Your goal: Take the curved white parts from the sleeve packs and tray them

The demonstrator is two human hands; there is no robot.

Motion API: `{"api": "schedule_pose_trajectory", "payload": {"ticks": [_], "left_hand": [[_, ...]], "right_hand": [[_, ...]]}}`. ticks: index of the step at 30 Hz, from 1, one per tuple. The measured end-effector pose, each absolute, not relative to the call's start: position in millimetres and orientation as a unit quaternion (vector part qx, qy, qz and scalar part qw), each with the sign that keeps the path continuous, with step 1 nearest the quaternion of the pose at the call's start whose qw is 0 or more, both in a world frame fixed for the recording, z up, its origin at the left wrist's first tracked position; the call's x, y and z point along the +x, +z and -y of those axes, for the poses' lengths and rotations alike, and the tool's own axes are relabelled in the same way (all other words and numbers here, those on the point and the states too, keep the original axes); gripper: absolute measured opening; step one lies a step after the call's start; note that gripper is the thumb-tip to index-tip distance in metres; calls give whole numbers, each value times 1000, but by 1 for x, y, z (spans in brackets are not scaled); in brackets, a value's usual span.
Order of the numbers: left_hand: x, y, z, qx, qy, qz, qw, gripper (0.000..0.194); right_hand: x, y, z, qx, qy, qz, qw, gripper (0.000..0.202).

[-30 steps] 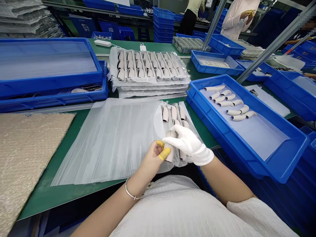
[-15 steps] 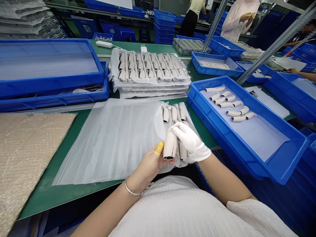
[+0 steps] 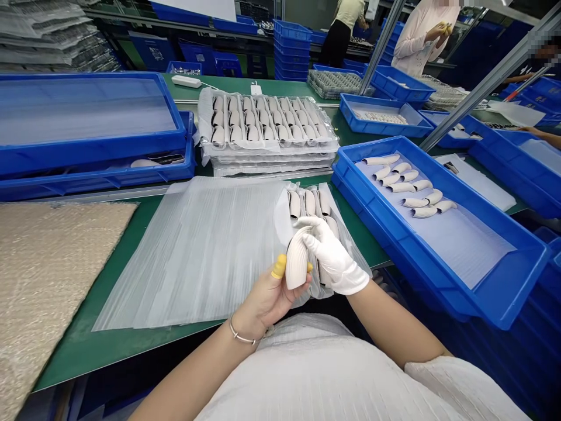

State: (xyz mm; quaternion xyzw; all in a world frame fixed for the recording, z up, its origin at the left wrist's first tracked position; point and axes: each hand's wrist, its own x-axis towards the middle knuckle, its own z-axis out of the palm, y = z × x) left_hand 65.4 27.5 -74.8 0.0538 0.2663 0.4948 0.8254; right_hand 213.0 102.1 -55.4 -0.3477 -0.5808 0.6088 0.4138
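Between my hands is a curved, ribbed, cream-coloured hollow piece [image 3: 297, 263]. My left hand [image 3: 272, 292], bare with yellow finger cots, grips its lower end between thumb and fingers. In a white glove, my right hand [image 3: 331, 254] pinches the upper end. Just beyond them, several similar pieces [image 3: 310, 203] stand in rows, wrapped in white foam sheet. Flat translucent foam sheets [image 3: 197, 251] spread to the left of my hands. More curved pieces [image 3: 401, 187] lie on a white liner in the blue tray [image 3: 482, 234] at the right.
Wrapped pieces fill a stacked pack [image 3: 267, 123] at the back of the green table [image 3: 153, 222]. Blue trays [image 3: 87, 152] stand at the left, above a bubble-wrap sheet [image 3: 56, 280]. A metal post [image 3: 477, 76] slants at the right. Other people [image 3: 421, 35] work behind.
The held piece has been turned: its dark open end faced me before, and now its smooth curved side shows. My right hand's fingers have shifted on its top.
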Motion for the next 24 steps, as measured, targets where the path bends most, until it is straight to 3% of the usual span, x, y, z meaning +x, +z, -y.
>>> {"api": "schedule_pose_trajectory", "payload": {"ticks": [2, 4, 6, 10, 12, 18, 24], "left_hand": [[67, -73, -29, 79, 527, -311, 787, 48], [69, -70, -30, 105, 550, -340, 756, 46], [71, -69, -30, 124, 556, -357, 740, 48], [74, -70, -27, 121, 532, -378, 748, 53], [73, -68, -25, 113, 520, -381, 756, 53], [73, -59, -23, 25, 473, -327, 817, 34], [74, -61, -18, 26, 467, -252, 847, 40]], "right_hand": [[215, -50, -99, -374, 581, 624, 365, 78], [215, -45, -95, -403, 550, 657, 321, 97], [213, -43, -93, -424, 543, 653, 315, 87], [207, -51, -98, -408, 624, 548, 379, 44], [207, -57, -103, -408, 629, 523, 406, 35], [207, -71, -107, -421, 669, 433, 434, 39], [214, -74, -107, -360, 731, 428, 391, 46]]}}
